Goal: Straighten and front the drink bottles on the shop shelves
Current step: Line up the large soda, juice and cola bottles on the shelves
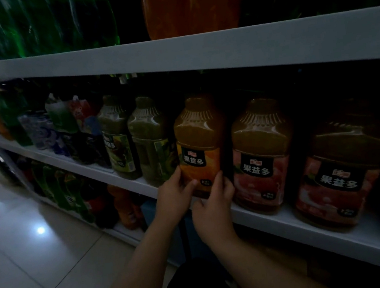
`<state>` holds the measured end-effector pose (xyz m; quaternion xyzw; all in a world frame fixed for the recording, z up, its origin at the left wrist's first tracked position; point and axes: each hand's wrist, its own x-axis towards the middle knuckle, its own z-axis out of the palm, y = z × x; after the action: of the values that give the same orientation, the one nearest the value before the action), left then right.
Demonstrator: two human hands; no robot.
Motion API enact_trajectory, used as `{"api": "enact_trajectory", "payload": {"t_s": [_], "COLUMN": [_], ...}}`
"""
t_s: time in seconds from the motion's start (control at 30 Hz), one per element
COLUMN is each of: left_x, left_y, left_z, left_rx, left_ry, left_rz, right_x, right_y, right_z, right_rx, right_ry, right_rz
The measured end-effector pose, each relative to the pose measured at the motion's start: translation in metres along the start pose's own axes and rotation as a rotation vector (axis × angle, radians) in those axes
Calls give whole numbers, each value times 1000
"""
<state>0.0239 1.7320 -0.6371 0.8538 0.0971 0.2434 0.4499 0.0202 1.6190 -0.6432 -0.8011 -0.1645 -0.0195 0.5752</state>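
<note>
An orange juice bottle (198,140) with an orange and black label stands upright on the middle shelf (290,225). My left hand (174,198) grips its lower left side, thumb across the label front. My right hand (212,210) holds its lower right side, thumb up along the label's edge. Two green juice bottles (135,136) stand to its left. Two red-labelled juice bottles (262,158) stand to its right, labels facing forward. The light is dim.
The upper shelf (196,49) carries green bottles (45,22) and a large orange bottle (191,5). Mixed soda bottles (46,128) fill the far left of the middle shelf. More bottles (70,194) line the bottom shelf above a glossy tiled floor (30,259).
</note>
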Motion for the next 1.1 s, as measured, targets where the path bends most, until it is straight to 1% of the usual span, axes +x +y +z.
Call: {"api": "enact_trajectory", "payload": {"t_s": [0.07,0.1,0.13,0.2,0.23,0.27,0.37,0.43,0.6,0.7,0.77,0.87,0.9,0.97,1.0,1.1], "left_x": [-2,-4,-4,1,7,16,42,53,60,61,61,63,63,64,64,64], "left_y": [-4,-6,-7,-10,-11,-13,-10,-10,-24,-32,-38,-45,-45,-43,-43,-44], "left_z": [-1,-3,-7,-20,-28,-33,-40,-36,-35,-48,-64,-89,-95,-107,-112,-121], "left_rx": [-13,3,33,81,88,85,97,111,50,-13,-67,-144,-150,-123,-100,-63], "left_ry": [21,93,214,486,562,572,414,413,458,392,278,56,6,-44,-55,-83], "left_rz": [-29,-52,-85,-123,-123,-133,-219,-242,-212,-196,-178,-113,-99,-78,-59,-7], "right_x": [0,-1,-3,-6,-7,-7,-3,1,6,9,11,16,19,24,26,29], "right_y": [1,1,0,-3,-7,-10,-19,-20,-15,-15,-16,-20,-23,-34,-39,-51], "right_z": [1,1,1,1,1,2,5,6,5,5,7,15,20,30,35,48], "right_rx": [26,48,80,194,254,290,284,245,143,115,90,31,4,7,41,116], "right_ry": [6,23,56,137,162,174,192,194,126,90,9,-198,-261,-351,-371,-371], "right_rz": [16,19,2,-101,-155,-195,-261,-289,-316,-349,-324,-265,-249,-174,-140,-50]}}
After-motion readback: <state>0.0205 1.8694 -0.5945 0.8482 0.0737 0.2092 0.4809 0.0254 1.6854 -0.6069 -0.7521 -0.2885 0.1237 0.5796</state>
